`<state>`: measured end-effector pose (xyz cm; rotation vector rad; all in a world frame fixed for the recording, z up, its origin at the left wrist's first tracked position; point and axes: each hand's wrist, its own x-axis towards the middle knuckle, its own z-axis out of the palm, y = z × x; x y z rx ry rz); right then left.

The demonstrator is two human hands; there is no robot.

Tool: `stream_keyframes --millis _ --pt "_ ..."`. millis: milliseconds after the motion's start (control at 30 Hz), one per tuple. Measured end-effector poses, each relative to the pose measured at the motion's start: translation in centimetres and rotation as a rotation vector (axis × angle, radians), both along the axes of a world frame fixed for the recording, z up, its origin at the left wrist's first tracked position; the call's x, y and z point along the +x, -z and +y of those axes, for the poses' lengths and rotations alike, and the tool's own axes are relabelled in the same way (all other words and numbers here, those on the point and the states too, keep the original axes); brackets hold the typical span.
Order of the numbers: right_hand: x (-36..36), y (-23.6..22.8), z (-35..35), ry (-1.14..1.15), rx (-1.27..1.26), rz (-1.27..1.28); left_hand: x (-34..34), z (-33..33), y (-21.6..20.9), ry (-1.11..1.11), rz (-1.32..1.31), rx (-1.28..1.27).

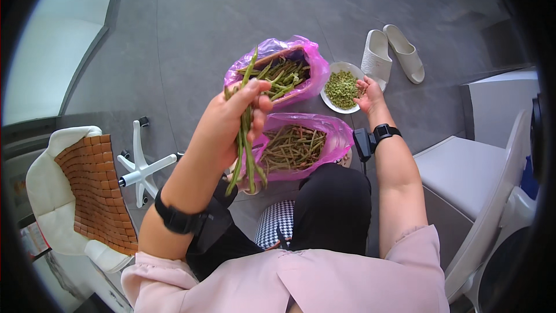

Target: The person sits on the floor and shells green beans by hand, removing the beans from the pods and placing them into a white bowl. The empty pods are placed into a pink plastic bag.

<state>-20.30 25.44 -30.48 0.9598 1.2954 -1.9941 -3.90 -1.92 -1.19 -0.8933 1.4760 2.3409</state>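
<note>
My left hand (240,104) is closed around a small bunch of long green bean pods (249,165), their ends hanging down toward my lap. Behind it lies an open pink plastic bag (317,66) with green pods (288,75) inside. Closer to my knees, a second pink bag (340,136) holds brownish-green pods or husks (293,148); I cannot tell which. At the right edge of a white plate (326,102) heaped with small green shelled beans (340,88), my right hand (370,96) has its fingers slightly curled and apart, with nothing visible in them.
White slippers (376,61) rest on the grey tiled floor (214,6) beyond the plate. On the left stands a white swivel chair (49,165) with a brown woven seat mat (92,188). A white chair (463,174) is close by my right arm.
</note>
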Motion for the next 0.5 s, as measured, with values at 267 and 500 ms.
stream_keyframes --millis 267,500 --pt "0.5 -2.4 0.1 -0.160 -0.064 -0.001 2.7 1.8 -2.0 -0.091 0.036 0.129" --pt "1.8 -6.5 1.8 -0.353 0.070 0.162 2.5 3.1 -0.6 -0.156 0.079 0.204"
